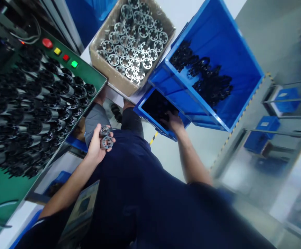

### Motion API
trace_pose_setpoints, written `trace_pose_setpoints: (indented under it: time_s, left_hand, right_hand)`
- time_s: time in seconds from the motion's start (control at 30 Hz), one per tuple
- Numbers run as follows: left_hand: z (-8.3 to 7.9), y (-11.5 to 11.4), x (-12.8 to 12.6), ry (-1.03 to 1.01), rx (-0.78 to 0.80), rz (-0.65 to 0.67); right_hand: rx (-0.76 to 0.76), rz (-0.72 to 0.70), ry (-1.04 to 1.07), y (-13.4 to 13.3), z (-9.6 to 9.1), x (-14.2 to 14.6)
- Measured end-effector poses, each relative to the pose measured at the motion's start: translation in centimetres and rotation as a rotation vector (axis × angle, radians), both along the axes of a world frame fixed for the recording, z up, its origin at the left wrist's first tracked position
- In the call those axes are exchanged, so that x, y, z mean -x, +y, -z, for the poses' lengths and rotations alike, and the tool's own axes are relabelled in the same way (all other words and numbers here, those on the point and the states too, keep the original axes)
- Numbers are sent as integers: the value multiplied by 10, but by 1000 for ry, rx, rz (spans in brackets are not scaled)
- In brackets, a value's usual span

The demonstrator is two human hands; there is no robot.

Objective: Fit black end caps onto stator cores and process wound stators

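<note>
**Two slotted metal cylinders point(104, 142) sat in your left hand point(96, 145)**

At ten o'clock, its fingers curled around both, probably to keep them together. At one o'clock, your right hand point(175, 121) was in the small blue bin point(145, 114), fingers part-bent; its grip couldn't be told. The carton point(111, 76) stood at twelve, likely for easy reach.

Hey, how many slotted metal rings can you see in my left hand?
2 show in your left hand: the upper ring sits higher in the picture, and the lower ring just below it. Another could be hidden behind them.
</note>
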State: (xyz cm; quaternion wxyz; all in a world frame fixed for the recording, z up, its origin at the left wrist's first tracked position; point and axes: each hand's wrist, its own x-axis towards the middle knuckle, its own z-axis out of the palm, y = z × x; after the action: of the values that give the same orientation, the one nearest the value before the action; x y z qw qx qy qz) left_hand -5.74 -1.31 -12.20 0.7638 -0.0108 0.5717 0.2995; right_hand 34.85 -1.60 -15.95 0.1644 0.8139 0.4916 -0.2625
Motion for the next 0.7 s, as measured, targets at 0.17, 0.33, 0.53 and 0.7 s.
trace_pose_setpoints:
  time_s: [0.17,0.33,0.53,0.7]
  left_hand:
    - [-3,-5,-7,-13,-112,32]
    - [-3,-7,-14,-5,-183,83]
    - [-14,-6,-11,16,-331,155]
    - [-26,-4,-8,19,-430,174]
  right_hand:
    - [0,-51,35,4,-3,-6]
    - [-29,-4,20,3,-2,3]
    - [-150,92,85,0,-3,7]
    - [-400,221,181,-3,-12,14]
